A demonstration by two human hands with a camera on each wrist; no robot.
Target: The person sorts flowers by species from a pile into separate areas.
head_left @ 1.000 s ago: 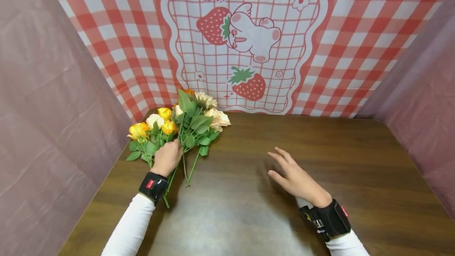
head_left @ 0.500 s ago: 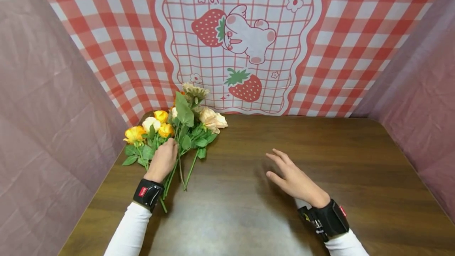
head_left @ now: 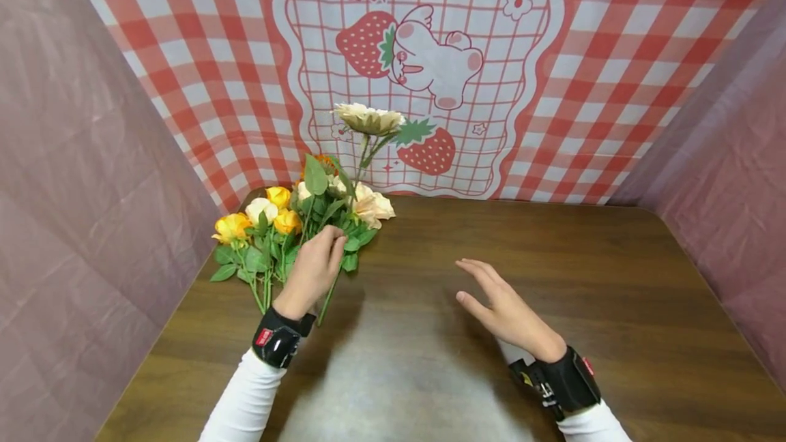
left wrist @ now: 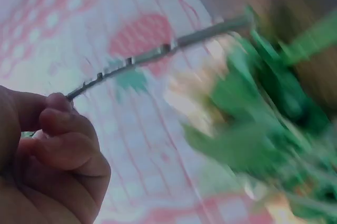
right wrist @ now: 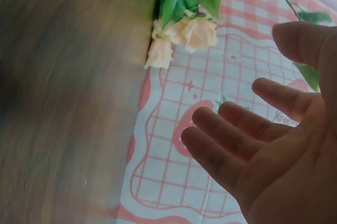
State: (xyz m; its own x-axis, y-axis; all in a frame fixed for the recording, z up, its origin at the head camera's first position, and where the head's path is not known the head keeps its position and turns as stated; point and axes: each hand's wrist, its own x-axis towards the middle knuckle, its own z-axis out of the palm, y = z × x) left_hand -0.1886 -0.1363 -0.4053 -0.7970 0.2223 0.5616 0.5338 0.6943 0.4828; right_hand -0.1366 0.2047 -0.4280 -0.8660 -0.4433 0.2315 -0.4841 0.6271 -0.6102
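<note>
My left hand (head_left: 312,270) pinches the stem of a cream, many-petalled flower (head_left: 368,120), raised upright above the other flowers. In the left wrist view, curled fingers (left wrist: 68,153) and the thumb grip the thin, knobbly stem (left wrist: 142,56); its bloom lies outside that view. Beneath and beside this hand lies a bunch of flowers: yellow roses (head_left: 286,222), a white rose (head_left: 261,211), peach blooms (head_left: 372,207) and an orange bloom (head_left: 322,166) partly behind leaves. My right hand (head_left: 514,311) hovers over the table with fingers straight and holds nothing; its palm (right wrist: 295,176) shows in the right wrist view.
The flowers lie at the back left of the brown wooden table (head_left: 405,353). A red-and-white checked cloth (head_left: 602,87) with strawberry prints hangs along the back edge. Pinkish curtains (head_left: 80,176) close off both sides.
My left hand has drawn the cream flower up out of the bunch, moving right, and its bloom now stands higher and upright. The right hand stays nearly in place, fingers closer together.
</note>
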